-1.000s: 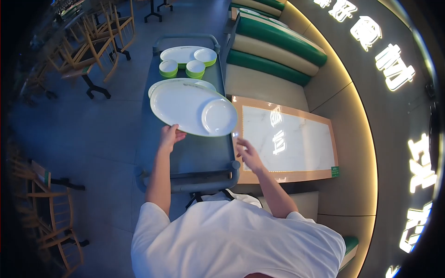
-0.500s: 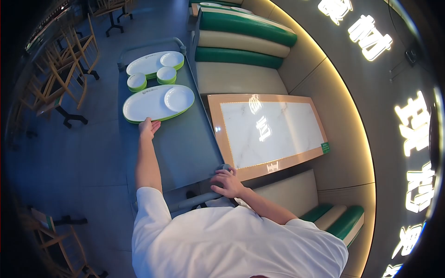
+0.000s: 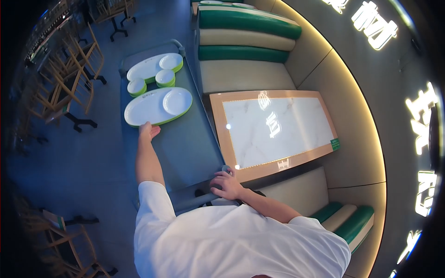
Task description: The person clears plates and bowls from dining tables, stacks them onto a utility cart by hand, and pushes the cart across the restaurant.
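A stack of oval plates [image 3: 148, 111], white inside with green outer sides and a round section at one end, lies on a grey-blue cart [image 3: 185, 153]. At the stack's near edge, the thumb side of my left hand [image 3: 149, 131] touches the rim, its fingers stretched out to the right. My right hand [image 3: 225, 184] bends its fingers over the cart's corner handle [image 3: 225, 169], beside the table. Farther up the cart are two stacks of small round bowls [image 3: 165, 77] and another stack of oval plates [image 3: 148, 67].
A marble-topped table [image 3: 278, 134] with a wooden border stands close along the cart's right side. Green and beige booth seats [image 3: 245, 76] flank it. Wooden chairs [image 3: 76, 74] are on the left, across dark floor [image 3: 92, 157]. A lit wall runs along the right.
The view has shifted slightly, so the table, booths and chairs sit a little farther right. Both hands keep their places on the plates and the cart.
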Available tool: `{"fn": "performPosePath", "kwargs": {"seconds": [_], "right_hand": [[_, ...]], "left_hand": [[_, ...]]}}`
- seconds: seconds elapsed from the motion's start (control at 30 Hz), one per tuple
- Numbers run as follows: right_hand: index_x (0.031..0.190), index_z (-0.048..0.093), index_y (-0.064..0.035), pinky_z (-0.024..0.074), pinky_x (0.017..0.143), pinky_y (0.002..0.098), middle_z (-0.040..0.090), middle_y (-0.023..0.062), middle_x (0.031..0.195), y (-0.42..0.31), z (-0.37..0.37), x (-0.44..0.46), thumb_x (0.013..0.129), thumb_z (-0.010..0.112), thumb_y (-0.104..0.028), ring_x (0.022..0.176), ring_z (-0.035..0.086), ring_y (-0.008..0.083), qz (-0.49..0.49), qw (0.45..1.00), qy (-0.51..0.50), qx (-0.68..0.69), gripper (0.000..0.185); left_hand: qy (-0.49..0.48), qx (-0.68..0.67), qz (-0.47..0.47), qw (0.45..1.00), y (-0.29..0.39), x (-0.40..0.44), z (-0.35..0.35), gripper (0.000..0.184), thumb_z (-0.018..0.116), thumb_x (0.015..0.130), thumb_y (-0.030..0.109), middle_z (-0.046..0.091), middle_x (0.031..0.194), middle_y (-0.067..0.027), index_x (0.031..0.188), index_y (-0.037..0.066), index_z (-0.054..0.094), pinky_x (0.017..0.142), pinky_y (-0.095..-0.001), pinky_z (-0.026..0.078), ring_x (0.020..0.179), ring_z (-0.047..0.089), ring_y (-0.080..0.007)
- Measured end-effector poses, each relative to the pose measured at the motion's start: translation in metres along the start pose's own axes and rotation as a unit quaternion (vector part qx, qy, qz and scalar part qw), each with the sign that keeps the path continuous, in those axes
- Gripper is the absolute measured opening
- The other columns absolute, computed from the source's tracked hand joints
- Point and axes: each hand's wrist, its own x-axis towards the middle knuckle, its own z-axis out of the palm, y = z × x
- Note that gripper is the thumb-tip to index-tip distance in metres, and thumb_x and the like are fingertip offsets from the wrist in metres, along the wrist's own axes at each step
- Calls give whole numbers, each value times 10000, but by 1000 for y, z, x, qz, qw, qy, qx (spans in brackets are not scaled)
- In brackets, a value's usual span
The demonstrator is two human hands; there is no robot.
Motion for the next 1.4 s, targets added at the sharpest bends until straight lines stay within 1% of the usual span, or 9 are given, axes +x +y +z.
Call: {"fn": "performPosePath", "kwargs": {"seconds": [0.23,0.43,0.6,0.73,0.83,0.93,1.07,1.23,1.4], "right_hand": [[1099,747,-176,187,1161,632,716,37,1201,5,0,0,953,558,-485,1385,499,268,-2,999,-20,-37,390],[1093,755,-174,188,1162,620,720,39,1176,8,0,-1,954,572,-494,1372,505,270,-4,999,-20,-37,394],[1083,757,-172,213,1145,623,729,37,1153,6,3,5,959,580,-449,1334,545,269,-24,998,-29,-52,351],[1105,737,-145,327,1087,564,730,53,1152,-7,-8,14,974,573,-336,1191,641,265,-152,967,-52,-199,283],[1261,646,-76,532,916,418,728,151,1101,0,5,15,982,581,-362,1060,693,332,-115,985,-119,53,404],[1259,658,-53,569,849,426,731,170,1104,-2,-2,11,978,590,-428,996,716,341,-63,988,-113,88,473],[1188,708,-42,578,841,398,755,162,1053,7,2,16,966,591,-468,951,733,320,-48,982,-127,128,494],[1156,715,-20,575,804,362,761,136,944,35,35,41,987,577,-437,867,728,227,-77,943,-5,324,470],[1106,717,4,533,704,315,736,103,856,-6,30,70,1015,589,-331,765,683,147,55,948,69,306,370]], "left_hand": [[13,98,-15,995,1,-33,-11,554,433,1066,489,703,969,-265,1161,-47,533,708,-472,639,771,731,-360],[24,330,220,918,-58,-184,-66,402,669,969,448,734,870,-95,1022,50,692,663,-382,542,758,710,-221],[118,477,327,807,-111,-343,-97,317,735,902,412,719,816,-82,925,96,730,711,-444,529,808,688,-311],[129,491,427,748,-152,-359,-115,255,740,874,358,711,757,-54,799,116,720,662,-428,513,738,686,-280],[228,454,444,738,-161,-368,-108,209,732,816,272,645,596,-2,666,143,666,609,-405,477,587,645,-239],[203,476,424,743,-165,-362,-113,205,731,812,278,645,595,6,670,146,665,602,-400,465,588,647,-234],[180,464,439,748,-163,-354,-116,270,726,856,341,637,588,18,671,155,661,653,-395,462,577,640,-222],[113,493,472,722,-141,-339,-132,302,666,931,389,650,643,25,727,169,695,1040,-488,420,727,678,-196],[226,411,454,758,-136,-299,-127,208,645,953,356,696,764,37,849,195,725,1217,-665,129,931,680,-200]]}}
